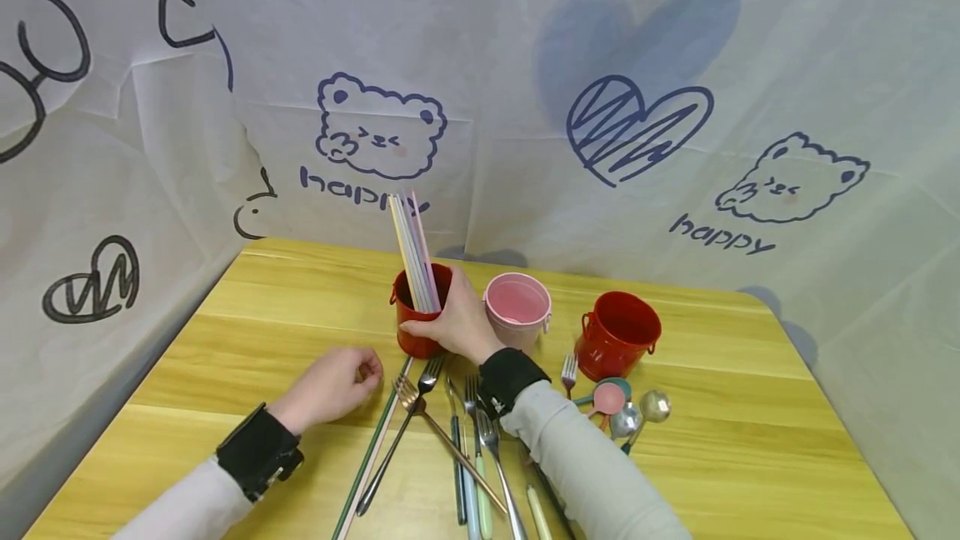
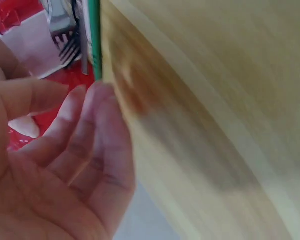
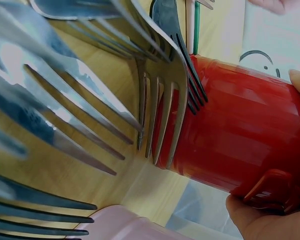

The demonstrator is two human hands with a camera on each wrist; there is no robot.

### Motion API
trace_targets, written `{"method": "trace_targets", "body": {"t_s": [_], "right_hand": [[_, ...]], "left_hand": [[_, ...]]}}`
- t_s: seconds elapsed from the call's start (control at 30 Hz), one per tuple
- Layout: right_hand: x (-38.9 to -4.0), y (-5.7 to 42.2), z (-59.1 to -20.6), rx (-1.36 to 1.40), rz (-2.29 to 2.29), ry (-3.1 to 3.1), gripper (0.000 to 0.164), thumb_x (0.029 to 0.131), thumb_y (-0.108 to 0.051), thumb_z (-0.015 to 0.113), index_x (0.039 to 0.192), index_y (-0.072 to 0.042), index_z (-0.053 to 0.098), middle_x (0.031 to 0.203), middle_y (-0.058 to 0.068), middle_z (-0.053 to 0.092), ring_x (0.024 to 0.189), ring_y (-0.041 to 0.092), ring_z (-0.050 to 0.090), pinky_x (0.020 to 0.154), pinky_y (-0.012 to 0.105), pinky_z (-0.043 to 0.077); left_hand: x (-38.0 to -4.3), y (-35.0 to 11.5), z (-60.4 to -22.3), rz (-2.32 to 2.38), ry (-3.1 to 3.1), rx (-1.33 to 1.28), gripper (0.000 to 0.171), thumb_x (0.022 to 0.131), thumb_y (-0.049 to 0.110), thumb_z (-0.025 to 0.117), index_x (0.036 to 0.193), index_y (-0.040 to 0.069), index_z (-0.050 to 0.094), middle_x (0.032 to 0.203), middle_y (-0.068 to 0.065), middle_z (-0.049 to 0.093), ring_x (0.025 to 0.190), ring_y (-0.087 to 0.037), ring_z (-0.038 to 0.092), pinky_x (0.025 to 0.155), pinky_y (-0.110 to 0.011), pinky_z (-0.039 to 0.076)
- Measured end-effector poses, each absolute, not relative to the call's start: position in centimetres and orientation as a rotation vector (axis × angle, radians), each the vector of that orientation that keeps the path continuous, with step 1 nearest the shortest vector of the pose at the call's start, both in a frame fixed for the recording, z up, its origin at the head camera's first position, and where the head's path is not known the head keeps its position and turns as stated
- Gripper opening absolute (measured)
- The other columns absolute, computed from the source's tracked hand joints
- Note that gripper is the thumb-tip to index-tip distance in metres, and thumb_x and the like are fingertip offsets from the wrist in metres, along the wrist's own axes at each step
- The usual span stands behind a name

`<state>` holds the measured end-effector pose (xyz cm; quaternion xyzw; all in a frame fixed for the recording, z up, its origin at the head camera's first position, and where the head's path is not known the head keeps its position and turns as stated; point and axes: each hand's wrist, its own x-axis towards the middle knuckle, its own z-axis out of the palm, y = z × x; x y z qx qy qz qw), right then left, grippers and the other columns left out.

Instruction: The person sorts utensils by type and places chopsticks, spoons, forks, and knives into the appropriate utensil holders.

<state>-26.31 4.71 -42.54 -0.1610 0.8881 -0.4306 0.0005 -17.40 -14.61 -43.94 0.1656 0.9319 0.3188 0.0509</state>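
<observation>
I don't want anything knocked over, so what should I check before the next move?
1. Straws standing in the left red bucket: ok, leaning slightly.
2. Right grip on that bucket: ok, it holds the side.
3. Left grip free: ok, holding nothing.
4. Green straw in the bucket: not ok, it lies outside.
5. Forks not touching the bucket: cannot tell; tines overlap it in the right wrist view.

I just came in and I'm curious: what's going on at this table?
A person's right hand grips a red bucket that has pale sticks standing in it. The left hand, nearby, holds nothing. To the right stand a pink bucket and a second red bucket. Forks lie on the near side, and spoons lie by the second red bucket.
</observation>
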Motion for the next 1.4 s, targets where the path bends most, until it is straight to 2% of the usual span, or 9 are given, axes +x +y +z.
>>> {"method": "trace_targets", "body": {"t_s": [0.33, 0.8, 1.13, 1.4], "right_hand": [[-26.3, 4.9, -42.5, -0.510, -1.372, 2.772, 0.090, 0.066, -0.037, 0.085, 0.136, -0.016, 0.033, 0.130, 0.001, 0.049, 0.114, 0.016, 0.049, 0.099, 0.038, 0.043], [-26.3, 4.9, -42.6, -0.518, -1.370, 2.771, 0.091, 0.065, -0.036, 0.085, 0.137, -0.015, 0.033, 0.130, 0.002, 0.048, 0.114, 0.017, 0.049, 0.100, 0.039, 0.042], [-26.4, 4.9, -42.6, -0.523, -1.349, 2.787, 0.091, 0.066, -0.038, 0.085, 0.137, -0.014, 0.033, 0.130, 0.002, 0.048, 0.115, 0.018, 0.049, 0.100, 0.037, 0.042], [-26.2, 4.8, -42.4, -0.488, -1.339, 2.778, 0.090, 0.066, -0.037, 0.084, 0.137, -0.016, 0.033, 0.131, 0.001, 0.048, 0.116, 0.016, 0.049, 0.100, 0.037, 0.042]], "left_hand": [[-15.7, -14.5, -43.6, 0.848, 2.680, 0.607, 0.007, 0.082, 0.009, 0.059, 0.076, 0.012, 0.059, 0.065, 0.004, 0.053, 0.058, -0.013, 0.048, 0.056, -0.032, 0.042], [-14.8, -13.2, -43.6, 0.692, 2.748, 0.487, 0.019, 0.081, 0.017, 0.067, 0.070, 0.015, 0.052, 0.060, 0.004, 0.050, 0.055, -0.014, 0.046, 0.052, -0.032, 0.039], [-14.6, -12.6, -43.6, 0.625, 2.791, 0.433, 0.021, 0.081, 0.017, 0.069, 0.070, 0.014, 0.050, 0.061, 0.002, 0.049, 0.054, -0.014, 0.046, 0.049, -0.031, 0.037], [-14.7, -12.9, -43.3, 0.520, 2.842, 0.376, 0.020, 0.077, 0.016, 0.067, 0.071, 0.012, 0.049, 0.061, 0.000, 0.049, 0.053, -0.016, 0.048, 0.046, -0.031, 0.040]]}}
